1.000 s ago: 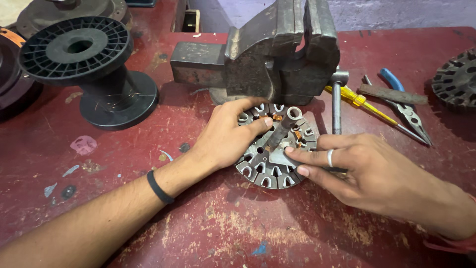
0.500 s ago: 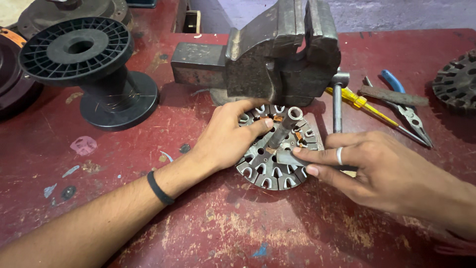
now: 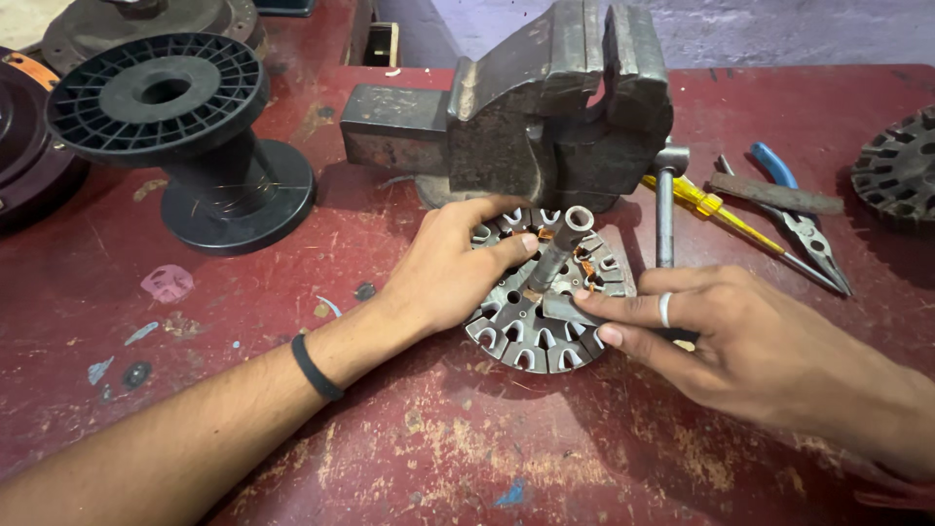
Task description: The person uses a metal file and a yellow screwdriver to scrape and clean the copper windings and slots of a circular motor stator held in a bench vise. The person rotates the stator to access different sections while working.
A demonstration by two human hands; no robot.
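Observation:
A round slotted metal stator core (image 3: 531,331) with a centre shaft and bits of copper wire lies flat on the red workbench (image 3: 467,438), just in front of a bench vise (image 3: 545,117). My left hand (image 3: 453,268) rests on the core's left side, thumb against the upright shaft, holding it steady. My right hand (image 3: 740,336), with a ring on one finger, pinches a thin flat grey strip (image 3: 570,310) and presses it onto the core's right side near the slots.
A large black plastic spool (image 3: 185,136) stands at the back left beside dark motor housings. Right of the vise lie a yellow-handled screwdriver (image 3: 706,205), blue-handled pliers (image 3: 799,219) and a flat file. Another slotted core (image 3: 901,170) sits at the right edge.
My right hand has shifted slightly right and down along the core with the strip. My left hand and the core have stayed in place.

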